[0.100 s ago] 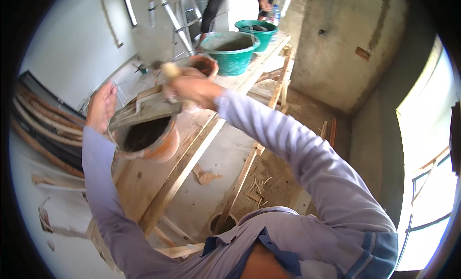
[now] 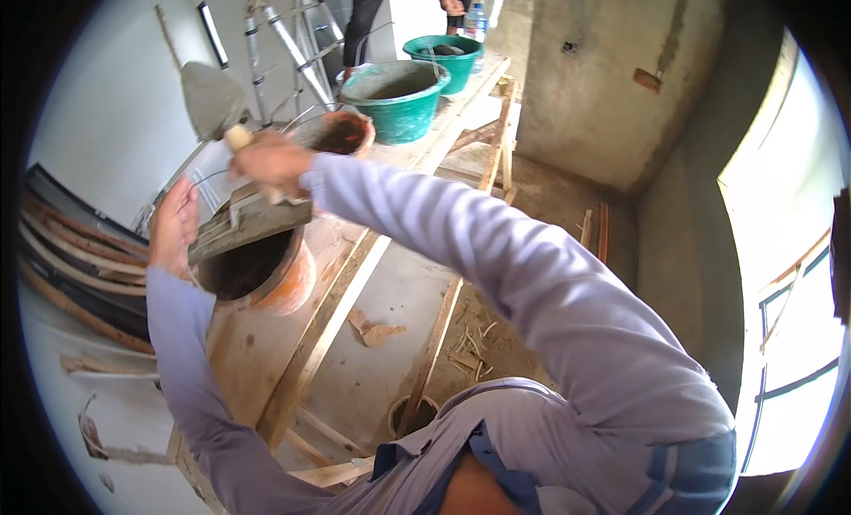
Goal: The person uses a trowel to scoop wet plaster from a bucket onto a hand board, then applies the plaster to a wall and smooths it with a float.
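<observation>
Right hand: I see my right hand (image 2: 273, 163) beyond the near orange bucket (image 2: 297, 280), fingers closed round the trowel's handle.
Trowel: the trowel (image 2: 213, 101) stands clear of the bucket's mouth on its far side; its long axis runs from the grip up and leftward, blade outermost, pointing away from the bucket.
Left hand: my left hand (image 2: 174, 224) is at the bucket's left edge, fingers curled; I cannot tell whether it grips the float's end or the rim.
Nearer hand: the right has the trowel; the left is nearer the bucket's left rim.
Float: the grey float (image 2: 253, 227) spans the bucket's mouth crosswise, between both hands; whether it touches the rim I cannot tell.
Desk: the plank desk (image 2: 248, 355) carries the bucket.
Farther tubs: past the bucket I see another orange bucket (image 2: 362, 141), then two green tubs (image 2: 403, 114).
</observation>
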